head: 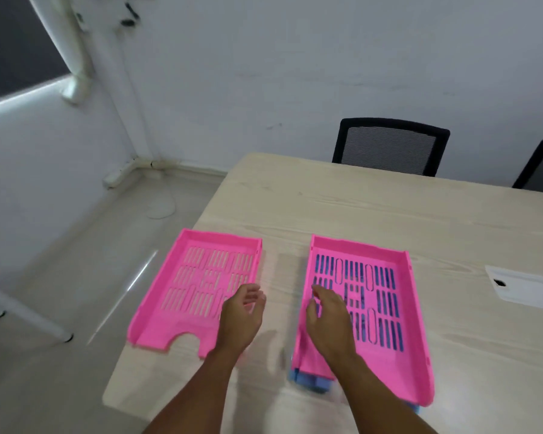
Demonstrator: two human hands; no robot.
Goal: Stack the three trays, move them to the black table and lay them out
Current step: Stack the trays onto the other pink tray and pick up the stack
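Stacking is half done — one pink tray point(386, 314) sits on the blue tray point(311, 382). Left of it, the loose pink tray point(182, 292) waits; left hand point(242, 317) and right hand point(329, 321) hover, fingers loose, gripping nothing — next, lift it onto the pair.

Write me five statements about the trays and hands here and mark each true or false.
1. A pink tray sits on top of a blue tray. True.
2. The second pink tray lies to the right of the stack. False: it lies to the left, alone.
3. Both hands grip trays. False: the left hand and right hand are open, hovering.
4. The trays rest on a black table. False: the wooden table is light-coloured.
5. Chairs stand at the table's far side. True.
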